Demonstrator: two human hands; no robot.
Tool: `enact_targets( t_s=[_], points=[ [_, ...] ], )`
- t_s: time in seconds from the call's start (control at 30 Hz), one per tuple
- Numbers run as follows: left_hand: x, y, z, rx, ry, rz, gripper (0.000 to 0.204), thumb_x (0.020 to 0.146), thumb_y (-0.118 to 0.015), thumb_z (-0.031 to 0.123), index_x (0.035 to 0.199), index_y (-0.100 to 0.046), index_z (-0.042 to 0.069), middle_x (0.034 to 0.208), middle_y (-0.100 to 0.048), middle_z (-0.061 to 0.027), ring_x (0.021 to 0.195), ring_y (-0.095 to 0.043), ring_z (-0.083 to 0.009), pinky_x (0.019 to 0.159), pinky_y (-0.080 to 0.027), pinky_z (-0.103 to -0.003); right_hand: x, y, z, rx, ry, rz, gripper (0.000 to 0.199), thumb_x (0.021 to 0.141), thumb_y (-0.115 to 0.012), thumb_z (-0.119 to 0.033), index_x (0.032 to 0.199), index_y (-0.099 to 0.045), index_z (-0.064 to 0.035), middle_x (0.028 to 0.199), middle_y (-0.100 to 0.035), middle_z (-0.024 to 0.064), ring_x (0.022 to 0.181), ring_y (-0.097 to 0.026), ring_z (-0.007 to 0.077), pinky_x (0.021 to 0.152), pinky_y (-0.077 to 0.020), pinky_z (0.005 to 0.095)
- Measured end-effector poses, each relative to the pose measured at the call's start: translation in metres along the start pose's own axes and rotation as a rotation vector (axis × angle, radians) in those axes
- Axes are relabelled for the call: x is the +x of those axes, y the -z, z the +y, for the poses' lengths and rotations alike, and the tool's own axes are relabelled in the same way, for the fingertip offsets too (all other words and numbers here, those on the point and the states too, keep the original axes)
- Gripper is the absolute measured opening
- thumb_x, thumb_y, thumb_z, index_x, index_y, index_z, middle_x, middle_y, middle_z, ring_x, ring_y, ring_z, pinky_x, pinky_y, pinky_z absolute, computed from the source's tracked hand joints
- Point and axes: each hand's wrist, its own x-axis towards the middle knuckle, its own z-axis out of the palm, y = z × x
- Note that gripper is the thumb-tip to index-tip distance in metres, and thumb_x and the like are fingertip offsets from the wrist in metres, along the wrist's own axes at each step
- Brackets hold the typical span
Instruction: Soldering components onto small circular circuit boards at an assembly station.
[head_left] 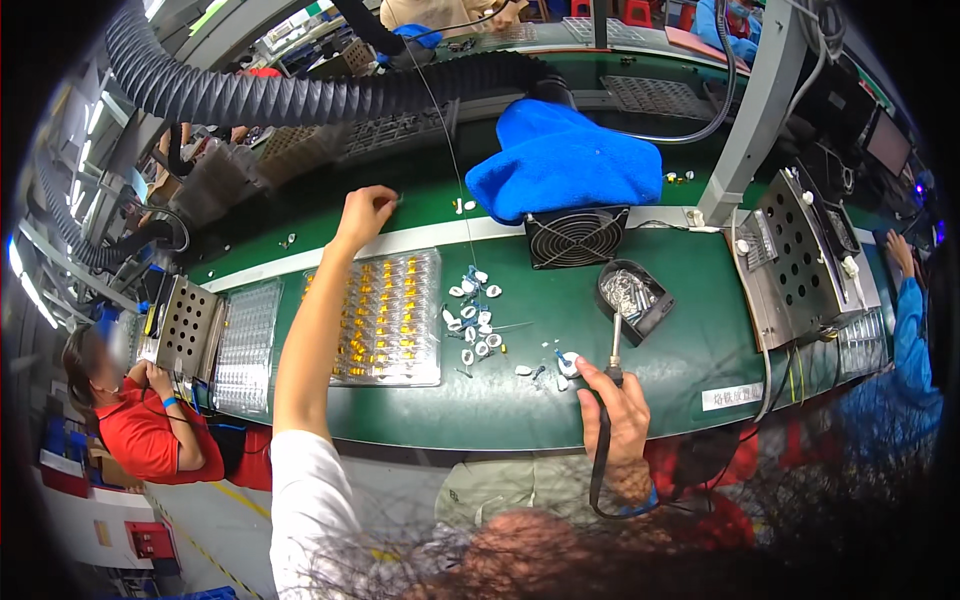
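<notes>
My left hand (368, 214) reaches past the white rail over the far green belt, its fingers pinched together. Whatever they hold, if anything, is too small to make out. My right hand (618, 412) grips a soldering iron (616, 352), its metal shaft pointing away toward a black box (640, 300) of silvery metal curls. Close to the right fingertips lies a small white round part (569, 364) with a blue piece on it. Several similar white and blue parts (470, 325) are scattered on the green bench. Beside them, under my left forearm, sits a clear tray (425, 340) of small yellow pieces.
A black fan (577, 238) with a blue cloth (565, 160) over it stands behind the box. Perforated metal stands (795, 250) rise at the right. A ribbed black hose (300, 98) hangs overhead. At the left another person (165, 420) in red works.
</notes>
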Motion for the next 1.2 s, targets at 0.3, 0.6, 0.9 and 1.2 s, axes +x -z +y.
enact_targets(
  t_s=[0.3,0.6,0.9,1.2],
  points=[
    [-0.050,0.025,0.114,-0.231,-0.285,-0.399,0.021,0.095,-0.077,0.009,0.111,-0.077,-0.003,0.105,-0.080,-0.0140,0.097,-0.077,-0.0215,0.091,-0.061,-0.035,-0.001,0.000,0.001,0.026,0.029,0.017,0.039,0.085,-0.076,0.009,0.124,-0.070,0.0049,0.118,-0.078,0.0186,0.080,-0.066,0.0297,0.072,-0.0552,0.0386],
    [-0.168,0.111,0.090,-0.021,-0.079,-0.109,0.018,0.093,-0.076,0.002,0.111,-0.077,-0.001,0.104,-0.079,-0.0143,0.094,-0.077,-0.0265,0.086,-0.060,-0.038,-0.005,-0.004,0.004,0.073,0.031,0.105,0.037,0.088,-0.074,0.012,0.124,-0.068,0.0048,0.113,-0.078,0.0173,0.074,-0.061,0.0292,0.067,-0.0511,0.0390],
    [-0.209,0.099,0.054,0.125,-0.096,-0.058,0.021,0.090,-0.078,0.001,0.110,-0.077,0.001,0.103,-0.078,-0.0168,0.095,-0.075,-0.0334,0.085,-0.059,-0.040,-0.004,0.000,0.000,0.036,-0.001,0.025,0.035,0.092,-0.071,0.010,0.125,-0.065,0.0018,0.114,-0.078,0.0188,0.090,-0.070,0.0316,0.079,-0.0566,0.0405],
    [-0.183,0.052,0.113,-0.883,0.066,0.116,0.025,0.091,-0.073,-0.012,0.115,-0.072,-0.005,0.113,-0.075,-0.0137,0.105,-0.074,-0.0205,0.093,-0.062,-0.034,-0.003,0.002,0.000,0.074,0.028,0.091,0.039,0.087,-0.075,0.013,0.125,-0.071,0.0030,0.112,-0.079,0.0186,0.085,-0.071,0.0326,0.072,-0.0552,0.0391]
  ],
)
